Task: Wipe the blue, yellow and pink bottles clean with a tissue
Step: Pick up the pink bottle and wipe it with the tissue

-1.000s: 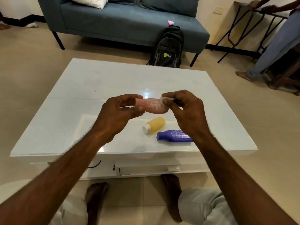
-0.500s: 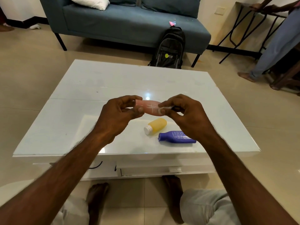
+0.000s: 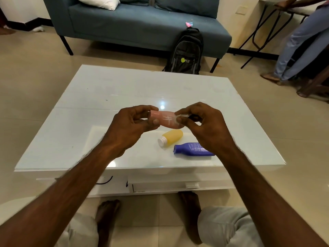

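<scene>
My left hand (image 3: 131,127) grips a pink bottle (image 3: 164,119) by its left end and holds it sideways above the white table (image 3: 92,97). White scribble marks show on the bottle's side. My right hand (image 3: 204,127) pinches a small white tissue (image 3: 179,117) against the bottle's right end. Below them a yellow bottle (image 3: 173,137) with a white cap lies on its side on the table. A blue bottle (image 3: 193,149) lies beside it, nearer the front edge, partly hidden by my right wrist.
A blue sofa (image 3: 142,24) with a white cushion stands behind the table, with a black backpack (image 3: 186,52) leaning against it. Another person's legs (image 3: 299,49) and a metal-legged stand are at the far right. My bare feet and knees sit under the table's near edge.
My right hand has rubbed the tissue back and forth over the bottle's right end. The left hand keeps its grip, and the yellow and blue bottles lie where they were.
</scene>
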